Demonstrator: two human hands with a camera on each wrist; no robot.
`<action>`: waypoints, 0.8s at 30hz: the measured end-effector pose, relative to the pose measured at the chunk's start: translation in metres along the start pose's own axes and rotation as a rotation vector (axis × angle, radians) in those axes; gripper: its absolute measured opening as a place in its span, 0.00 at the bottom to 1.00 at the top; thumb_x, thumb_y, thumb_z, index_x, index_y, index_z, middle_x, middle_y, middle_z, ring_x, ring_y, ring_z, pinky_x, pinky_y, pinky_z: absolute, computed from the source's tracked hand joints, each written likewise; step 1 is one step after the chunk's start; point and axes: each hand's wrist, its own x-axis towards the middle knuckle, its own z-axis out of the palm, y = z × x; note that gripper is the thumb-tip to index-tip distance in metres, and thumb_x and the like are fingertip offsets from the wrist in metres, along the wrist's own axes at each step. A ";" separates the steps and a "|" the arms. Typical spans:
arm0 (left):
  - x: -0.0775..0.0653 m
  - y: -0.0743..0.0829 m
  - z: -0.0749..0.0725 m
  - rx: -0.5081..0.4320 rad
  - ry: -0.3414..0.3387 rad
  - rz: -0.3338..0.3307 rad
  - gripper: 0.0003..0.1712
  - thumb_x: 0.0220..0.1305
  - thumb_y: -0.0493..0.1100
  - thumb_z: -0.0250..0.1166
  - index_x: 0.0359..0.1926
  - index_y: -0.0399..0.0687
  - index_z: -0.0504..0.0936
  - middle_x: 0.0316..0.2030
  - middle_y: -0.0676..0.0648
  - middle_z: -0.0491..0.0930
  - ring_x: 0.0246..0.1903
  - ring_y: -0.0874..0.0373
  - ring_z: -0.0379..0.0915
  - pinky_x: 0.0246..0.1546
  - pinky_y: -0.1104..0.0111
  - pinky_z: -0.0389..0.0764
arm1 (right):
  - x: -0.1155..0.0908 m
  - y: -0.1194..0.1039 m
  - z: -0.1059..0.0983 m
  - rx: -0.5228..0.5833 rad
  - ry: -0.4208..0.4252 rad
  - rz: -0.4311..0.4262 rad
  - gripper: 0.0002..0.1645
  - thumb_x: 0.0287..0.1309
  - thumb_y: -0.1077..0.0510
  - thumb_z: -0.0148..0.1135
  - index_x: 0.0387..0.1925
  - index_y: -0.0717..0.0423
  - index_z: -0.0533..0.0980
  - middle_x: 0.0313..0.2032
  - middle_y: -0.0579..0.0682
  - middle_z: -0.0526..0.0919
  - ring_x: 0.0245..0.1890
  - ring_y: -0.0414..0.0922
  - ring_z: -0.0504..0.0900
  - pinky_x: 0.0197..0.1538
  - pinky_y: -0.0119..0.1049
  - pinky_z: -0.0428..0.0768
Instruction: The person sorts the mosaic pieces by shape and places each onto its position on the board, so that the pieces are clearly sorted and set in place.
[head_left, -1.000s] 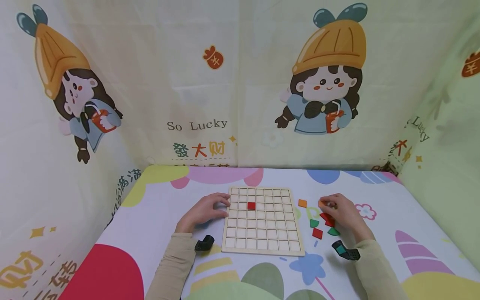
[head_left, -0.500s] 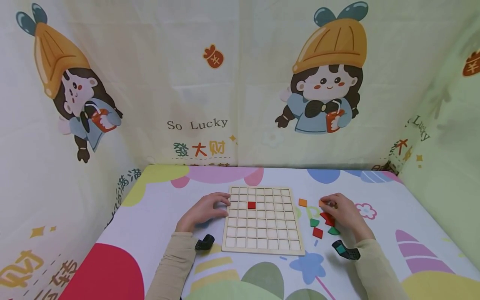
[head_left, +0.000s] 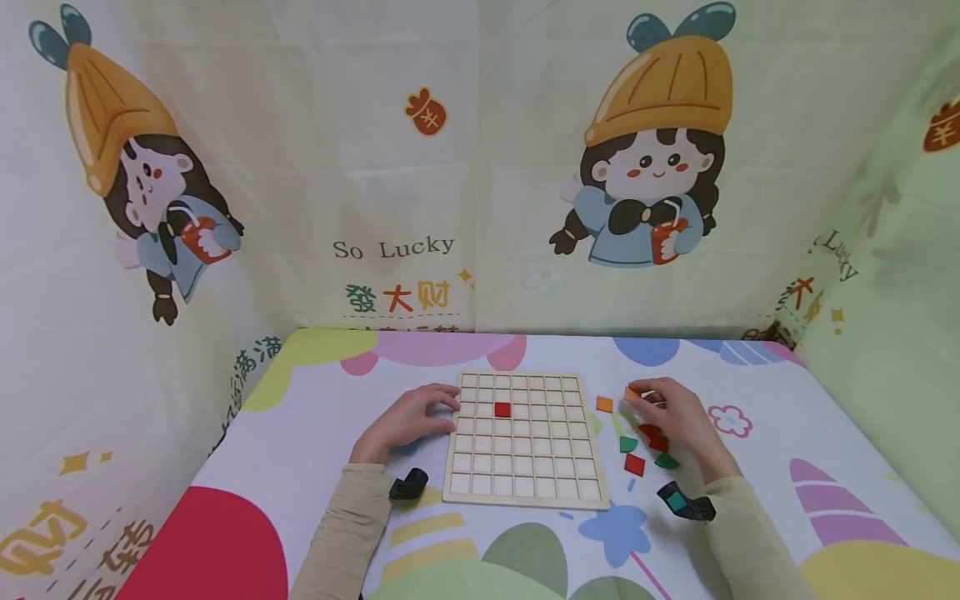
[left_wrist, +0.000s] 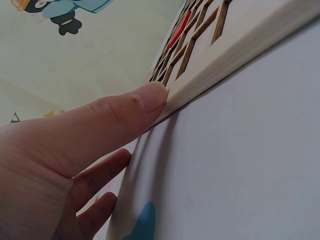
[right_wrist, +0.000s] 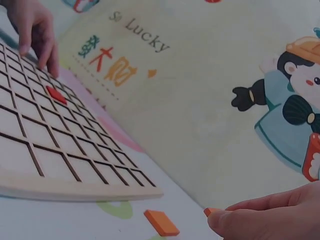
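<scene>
A wooden grid board (head_left: pixel 527 502) lies on the table with one red square tile (head_left: pixel 502 410) in a cell of its upper left part. At the board's left edge rests my left hand (head_left: pixel 408 421); in the left wrist view its thumb (left_wrist: pixel 125 107) touches the rim, and the fingers are extended loosely. To the right of the board, my right hand (head_left: pixel 673 417) pinches an orange tile (right_wrist: pixel 212 212) between thumb and fingers, which hide most of it. A second orange square tile (head_left: pixel 604 404) lies between that hand and the board.
Below my right hand lie a red square tile (head_left: pixel 634 465), green quarter-round pieces (head_left: pixel 627 445) and more red pieces (head_left: pixel 657 437), partly overlapping. A patterned cloth (head_left: pixel 322 400) covers the table, and a printed curtain (head_left: pixel 517 208) hangs behind it.
My right hand has moved slightly left and up, toward the board, with the orange tile in its pinch. The left hand and the board have stayed in place.
</scene>
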 end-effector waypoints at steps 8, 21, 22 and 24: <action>-0.001 -0.003 0.001 -0.006 0.011 0.030 0.15 0.57 0.39 0.72 0.46 0.45 0.85 0.62 0.47 0.74 0.67 0.48 0.63 0.67 0.53 0.63 | -0.003 -0.031 0.006 0.026 0.027 -0.173 0.20 0.61 0.57 0.67 0.53 0.58 0.80 0.49 0.57 0.81 0.41 0.50 0.80 0.42 0.39 0.81; -0.001 -0.001 0.000 0.018 0.007 0.039 0.15 0.58 0.42 0.71 0.47 0.47 0.84 0.63 0.48 0.74 0.67 0.49 0.63 0.67 0.53 0.63 | 0.004 -0.068 0.030 0.060 -0.018 -0.350 0.16 0.58 0.58 0.69 0.48 0.56 0.83 0.43 0.51 0.81 0.38 0.44 0.81 0.41 0.40 0.82; -0.001 -0.001 0.000 0.018 0.007 0.042 0.15 0.58 0.43 0.71 0.46 0.47 0.84 0.63 0.48 0.74 0.67 0.48 0.63 0.67 0.53 0.63 | 0.005 -0.070 0.032 0.064 -0.027 -0.346 0.16 0.58 0.57 0.69 0.49 0.55 0.83 0.43 0.51 0.81 0.38 0.45 0.80 0.42 0.40 0.82; -0.002 -0.001 0.000 0.019 0.006 0.044 0.14 0.58 0.43 0.71 0.46 0.47 0.84 0.63 0.48 0.74 0.67 0.48 0.63 0.67 0.53 0.63 | 0.008 -0.072 0.038 0.078 -0.043 -0.332 0.18 0.58 0.56 0.69 0.50 0.55 0.83 0.44 0.51 0.81 0.40 0.45 0.80 0.44 0.41 0.82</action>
